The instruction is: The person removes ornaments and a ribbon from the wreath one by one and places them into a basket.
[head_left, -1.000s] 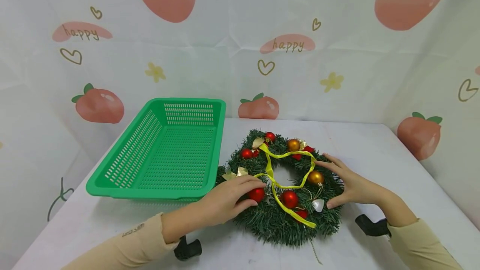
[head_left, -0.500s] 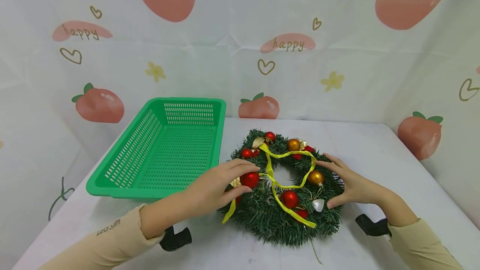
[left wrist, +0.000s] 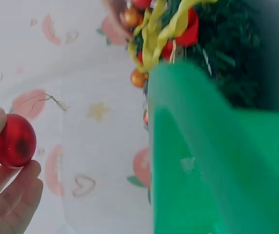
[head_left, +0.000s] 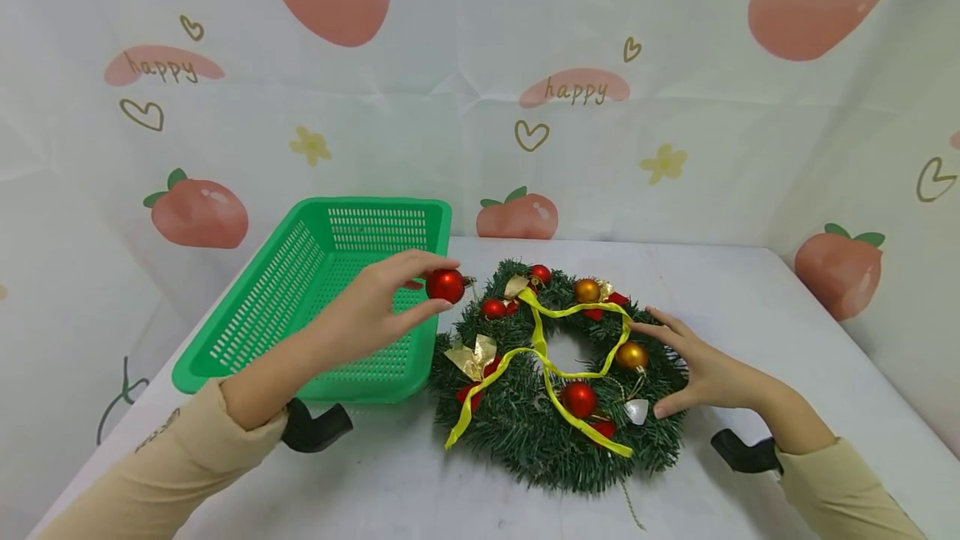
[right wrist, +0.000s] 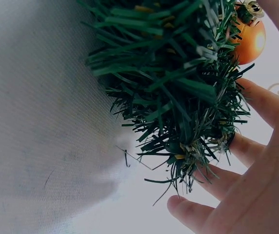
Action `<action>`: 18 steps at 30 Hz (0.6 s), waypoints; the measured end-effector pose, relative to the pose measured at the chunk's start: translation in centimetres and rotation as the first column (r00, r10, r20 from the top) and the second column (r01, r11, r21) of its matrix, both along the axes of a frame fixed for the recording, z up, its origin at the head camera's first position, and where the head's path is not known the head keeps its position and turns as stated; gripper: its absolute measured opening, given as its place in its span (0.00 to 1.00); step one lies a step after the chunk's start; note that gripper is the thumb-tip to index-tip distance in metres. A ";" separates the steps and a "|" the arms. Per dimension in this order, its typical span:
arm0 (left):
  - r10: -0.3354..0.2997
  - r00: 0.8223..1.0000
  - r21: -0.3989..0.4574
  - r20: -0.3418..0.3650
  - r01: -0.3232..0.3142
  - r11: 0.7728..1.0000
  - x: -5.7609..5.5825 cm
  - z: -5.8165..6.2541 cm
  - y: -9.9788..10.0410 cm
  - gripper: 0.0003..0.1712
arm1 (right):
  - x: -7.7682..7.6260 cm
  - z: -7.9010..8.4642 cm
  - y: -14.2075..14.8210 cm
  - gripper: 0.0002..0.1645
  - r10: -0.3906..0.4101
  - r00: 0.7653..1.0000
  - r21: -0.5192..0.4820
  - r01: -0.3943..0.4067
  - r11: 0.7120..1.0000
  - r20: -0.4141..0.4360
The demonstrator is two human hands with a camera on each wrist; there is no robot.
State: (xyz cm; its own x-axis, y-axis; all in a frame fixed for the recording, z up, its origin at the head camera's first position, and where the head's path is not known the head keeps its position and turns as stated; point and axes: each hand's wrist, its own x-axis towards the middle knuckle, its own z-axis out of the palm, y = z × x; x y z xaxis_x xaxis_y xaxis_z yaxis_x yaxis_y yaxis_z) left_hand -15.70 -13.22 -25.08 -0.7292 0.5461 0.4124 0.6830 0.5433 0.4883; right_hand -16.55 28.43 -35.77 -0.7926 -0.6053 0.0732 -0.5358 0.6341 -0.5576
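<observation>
Left hand pinches bauble; head view alone spans wreath.

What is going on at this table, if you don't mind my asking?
A person's left hand holds a red ball ornament in the air by the green basket. Their right hand touches the right side of a green wreath that lies on the white table. Yellow ribbon loops across the wreath, which bears other red balls and gold balls.
</observation>
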 end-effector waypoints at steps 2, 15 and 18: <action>0.033 0.999 0.007 0.027 -0.033 0.999 -0.6 0.1 -0.5 0.26 | 0.0 0.0 0.0 0.62 -0.001 1.000 0.001 0.001 1.000 0.002; 0.195 0.969 -0.009 0.152 -0.196 0.981 -4.5 0.2 -4.4 0.24 | 0.1 0.1 0.0 0.61 -0.015 1.000 0.008 0.015 1.000 0.004; 0.229 0.955 -0.010 0.189 -0.231 0.973 -5.2 0.1 -5.5 0.25 | 0.1 0.1 0.0 0.61 -0.016 1.000 0.009 0.016 1.000 0.006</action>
